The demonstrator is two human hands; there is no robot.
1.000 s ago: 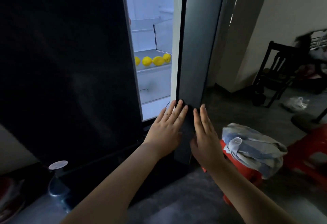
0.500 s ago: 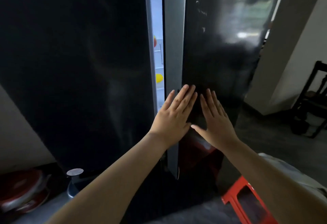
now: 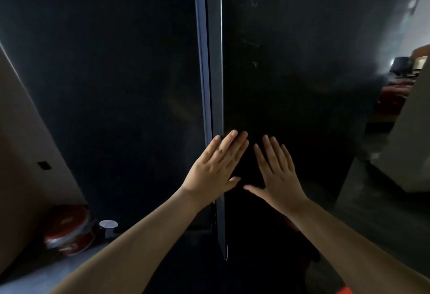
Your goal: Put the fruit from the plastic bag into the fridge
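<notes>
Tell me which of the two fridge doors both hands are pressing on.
The right door. The left hand and right hand lie flat on it, right of the seam; the left door is untouched.

Both hands lie flat, fingers spread, on the right door of the dark fridge: left hand at the door's edge, right hand just beside it. A red container sits on the floor at lower left.

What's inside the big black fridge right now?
You can't see inside. The right door is nearly shut, both hands, left and right, flat on it. Only a thin dark gap shows beside the left door.
</notes>
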